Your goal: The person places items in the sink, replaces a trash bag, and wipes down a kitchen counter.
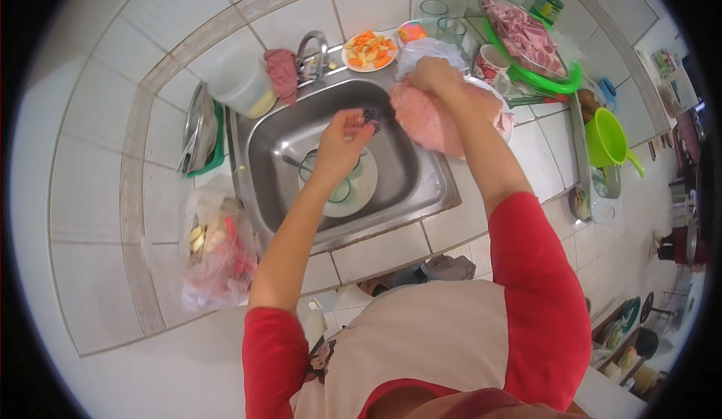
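My left hand (344,139) is over the steel sink (256,171), its fingers closed on a small dark crumpled object (372,118). Below it, a pale bowl (357,197) with glassware and a dark-handled utensil lies in the basin. A large pale pink slab (421,126), apparently meat, rests on a white plate at the sink's right. My right hand (432,73) is at the slab's back edge, against a white plastic bag (429,49), with curled fingers; what they grip is hidden. The faucet (312,43) stands behind the basin.
Behind are carrot pieces (362,51) on a plate, glasses (451,32), a mug (489,66) and a green tray of meat (519,32). A bag of scraps (214,246) lies front left, a translucent container (241,88) back left. A green dipper (605,137) is at right.
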Demonstrator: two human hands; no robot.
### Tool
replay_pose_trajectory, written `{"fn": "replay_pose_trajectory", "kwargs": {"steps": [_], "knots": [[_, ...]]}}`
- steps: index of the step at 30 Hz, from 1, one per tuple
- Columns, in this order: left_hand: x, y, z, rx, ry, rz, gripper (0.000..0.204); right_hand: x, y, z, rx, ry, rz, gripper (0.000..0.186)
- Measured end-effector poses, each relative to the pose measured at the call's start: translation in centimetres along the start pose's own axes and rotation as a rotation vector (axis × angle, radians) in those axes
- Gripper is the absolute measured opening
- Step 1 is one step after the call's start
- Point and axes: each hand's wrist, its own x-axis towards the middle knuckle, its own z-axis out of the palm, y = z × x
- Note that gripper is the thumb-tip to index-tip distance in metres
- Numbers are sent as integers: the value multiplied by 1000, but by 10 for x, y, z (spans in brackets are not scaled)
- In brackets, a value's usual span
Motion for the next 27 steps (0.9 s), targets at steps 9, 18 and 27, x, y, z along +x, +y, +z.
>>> {"fn": "replay_pose_trajectory", "kwargs": {"steps": [9,18,27], "knots": [[186,-72,102,88,63,35,75,-86,38,11,-105,55,-429,112],[188,-55,100,-91,-95,-176,49,-83,39,-15,16,0,-511,90],[120,-27,23,-1149,80,-118,37,-124,67,-57,183,148,-420,79]]}}
